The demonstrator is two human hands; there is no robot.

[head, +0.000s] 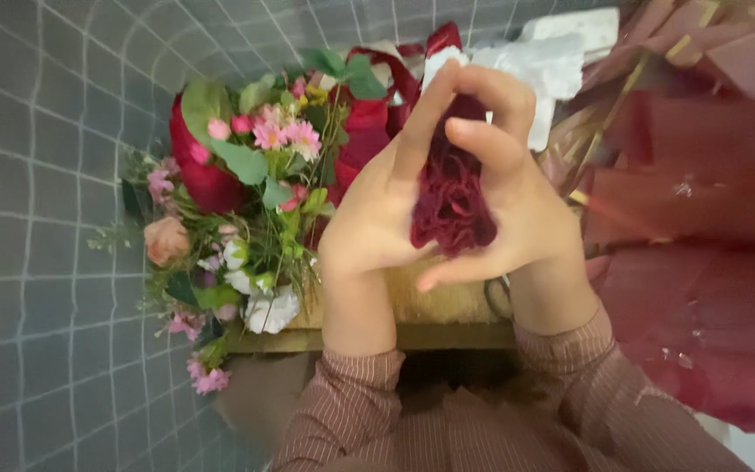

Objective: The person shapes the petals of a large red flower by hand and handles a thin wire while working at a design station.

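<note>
Dark red bloom (452, 197), likely rose, cupped between left hand (377, 218), right hand (517, 210).

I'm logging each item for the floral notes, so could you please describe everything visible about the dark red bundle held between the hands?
The dark red bundle looks like a crinkled, fibrous or ribbon-like mass, deep burgundy, bunched loosely and wider at its lower end. It is held up above a tan surface, to the right of the mixed flowers. The left hand cups its left side and the right hand its right side, with fingertips meeting over its top. Its exact material is hard to tell through the blur.
</note>
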